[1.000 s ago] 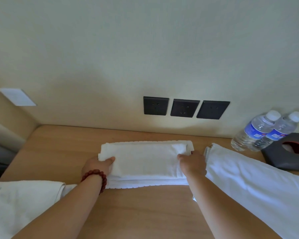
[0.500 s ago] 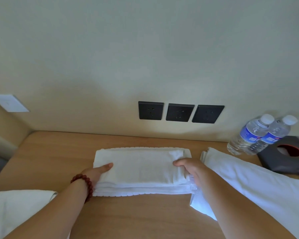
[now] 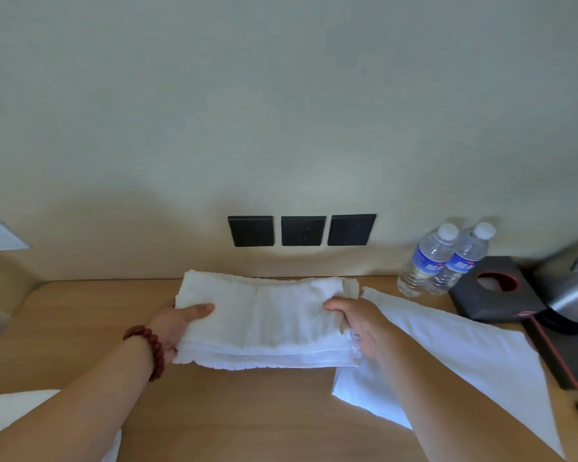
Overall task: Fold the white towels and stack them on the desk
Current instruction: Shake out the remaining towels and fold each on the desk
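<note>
Wall (image 3: 281, 95) is filling the upper half of the view, plain and pale. Wooden table (image 3: 247, 411) is running along its base.

Flat white towel (image 3: 464, 355) is lying spread on the table's right side, its left edge tucked under the right hand. More white cloth (image 3: 14, 415) is showing at the bottom-left corner, partly under the left forearm.

Folded towel (image 3: 267, 321) is sitting mid-table in front of the wall, several layers visible along its near edge. Can't tell whether it is lifted or resting on the table.

Kettle (image 3: 574, 291) is sitting at the far right on a dark tray (image 3: 561, 358) with a red edge. Black tissue box (image 3: 491, 291) is just left of the kettle. Two water bottles (image 3: 444, 258) are standing side by side, touching, near the wall and left of the box. Three black sockets (image 3: 302, 230) are lined up on the wall above the folded towel.

Left hand (image 3: 177, 325) is gripping the folded towel's left end, thumb on top, fingers under. Right hand (image 3: 357, 321) is gripping the right end the same way, thumb over, fingers curled beneath. Red bead bracelet (image 3: 147, 348) is sitting on the left wrist.
</note>
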The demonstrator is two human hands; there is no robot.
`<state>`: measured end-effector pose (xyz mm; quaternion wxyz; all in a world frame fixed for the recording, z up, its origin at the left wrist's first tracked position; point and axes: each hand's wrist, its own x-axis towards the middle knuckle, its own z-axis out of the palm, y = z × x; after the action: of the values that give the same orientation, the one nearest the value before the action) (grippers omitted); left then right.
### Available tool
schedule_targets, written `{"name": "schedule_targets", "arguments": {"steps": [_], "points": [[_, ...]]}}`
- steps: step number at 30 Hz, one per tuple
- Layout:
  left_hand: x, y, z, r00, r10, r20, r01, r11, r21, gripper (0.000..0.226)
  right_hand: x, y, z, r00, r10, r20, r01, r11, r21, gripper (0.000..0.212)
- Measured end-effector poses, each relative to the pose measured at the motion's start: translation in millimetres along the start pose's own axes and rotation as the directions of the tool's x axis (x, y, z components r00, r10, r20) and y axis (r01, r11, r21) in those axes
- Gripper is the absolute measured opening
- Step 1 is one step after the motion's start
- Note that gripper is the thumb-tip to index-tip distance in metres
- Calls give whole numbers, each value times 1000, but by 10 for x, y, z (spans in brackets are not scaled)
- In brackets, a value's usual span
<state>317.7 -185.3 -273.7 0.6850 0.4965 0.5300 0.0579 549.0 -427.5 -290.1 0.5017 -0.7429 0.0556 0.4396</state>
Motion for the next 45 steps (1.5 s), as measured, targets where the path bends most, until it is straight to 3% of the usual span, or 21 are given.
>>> {"name": "schedule_targets", "arguments": {"steps": [3,8,15,20,23,31,36,40,45], "points": [[-137,178,372,997,-14,72,12,1000,25,64,-107,-4,-421,998,-36,-54,38,999,29,55],[-305,310,1160,990,4,140,-20,993,120,64,-375,37,-1209,979,-51,-199,76,990,120,27],[-381,109,2156,976,20,217,-54,987,152,61,-464,235,-2179,944,-56,-325,112,982,154,43],[-381,-33,2649,976,28,216,-76,973,216,59,-569,468,-2600,933,-80,-350,151,972,178,28],[-379,-77,2879,977,63,202,-117,957,266,57,-580,586,-2794,929,-79,-361,155,970,187,30],[-271,-221,3156,990,74,119,-110,935,337,57,-401,773,-2998,912,-56,-407,141,973,183,25],[-156,-272,3136,995,24,94,-62,902,428,72,-235,915,-3027,907,7,-421,72,983,170,53],[-75,-312,3154,998,14,55,-39,877,479,79,-154,967,-3044,900,45,-433,33,985,172,57],[-13,-379,3148,999,9,53,-36,842,538,83,-121,1009,-3067,920,65,-385,2,985,172,47]]}}
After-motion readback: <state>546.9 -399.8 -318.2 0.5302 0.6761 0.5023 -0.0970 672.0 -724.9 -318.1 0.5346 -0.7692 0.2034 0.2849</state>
